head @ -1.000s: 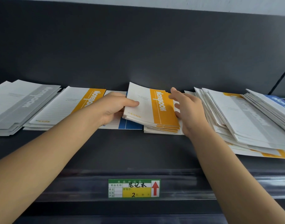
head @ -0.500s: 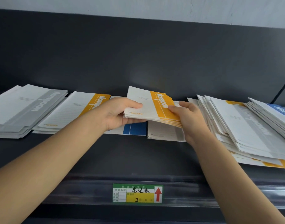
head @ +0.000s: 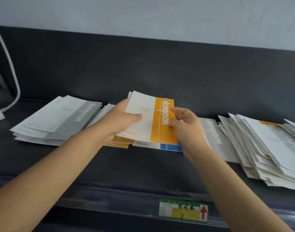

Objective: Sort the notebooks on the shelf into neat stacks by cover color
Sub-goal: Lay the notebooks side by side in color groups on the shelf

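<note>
Along the shelf (head: 143,164) a grey-cover stack (head: 60,121) is sitting toward the left end and a loose, fanned mixed pile (head: 263,148) is sprawling at the right. Mid-shelf, near the front edge, the orange-cover notebooks (head: 150,118) are hovering over a blue-cover notebook (head: 170,146). The left hand (head: 120,121) is clamping their left edge, the right hand (head: 185,124) pinching the spine side; thin, floppy and slick, they are probably best gripped on both edges.

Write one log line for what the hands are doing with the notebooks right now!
left hand: grips orange notebooks | right hand: steadies their orange edge | below: blue notebook | left: gray stack | right: unsorted pile
</note>
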Demonstrator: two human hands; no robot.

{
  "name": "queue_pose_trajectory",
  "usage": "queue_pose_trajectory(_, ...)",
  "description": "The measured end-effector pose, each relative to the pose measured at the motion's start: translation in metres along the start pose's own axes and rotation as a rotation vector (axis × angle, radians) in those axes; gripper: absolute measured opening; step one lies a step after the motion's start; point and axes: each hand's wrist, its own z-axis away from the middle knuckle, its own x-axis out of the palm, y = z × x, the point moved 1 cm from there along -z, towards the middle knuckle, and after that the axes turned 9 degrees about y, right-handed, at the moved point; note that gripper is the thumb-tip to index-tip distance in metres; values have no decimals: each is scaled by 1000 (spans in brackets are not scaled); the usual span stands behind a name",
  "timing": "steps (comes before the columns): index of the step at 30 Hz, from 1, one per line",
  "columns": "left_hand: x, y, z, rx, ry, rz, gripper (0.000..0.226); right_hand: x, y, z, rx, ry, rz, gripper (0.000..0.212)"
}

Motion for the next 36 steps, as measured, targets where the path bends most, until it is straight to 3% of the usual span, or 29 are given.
queue_pose_trajectory(6,-71,-22,-21,32,30,-135,38,72,-19,19,-6,-124,109,40)
queue_pose_trajectory(12,-87,-33,-32,134,-42,-277,41,105,-12,18,-77,-54,337,28)
queue_pose_trajectory(16,-79,-44,-39,215,-51,-570,45,111,-1,12,-104,-76,535,28)
queue_pose_trajectory(19,-74,-50,-43,292,79,-901,58,109,4,9,-117,-146,681,35)
queue_pose_trajectory(24,-54,-24,-38,498,199,-1038,43,89,-4,2,-191,-177,655,40)
queue_pose_trajectory(29,-4,2,-24,645,110,-1005,40,30,-7,-17,-288,-33,903,38)
queue_pose_trajectory(36,85,9,-7,739,-52,-1030,47,-59,18,-38,-180,111,1389,47)
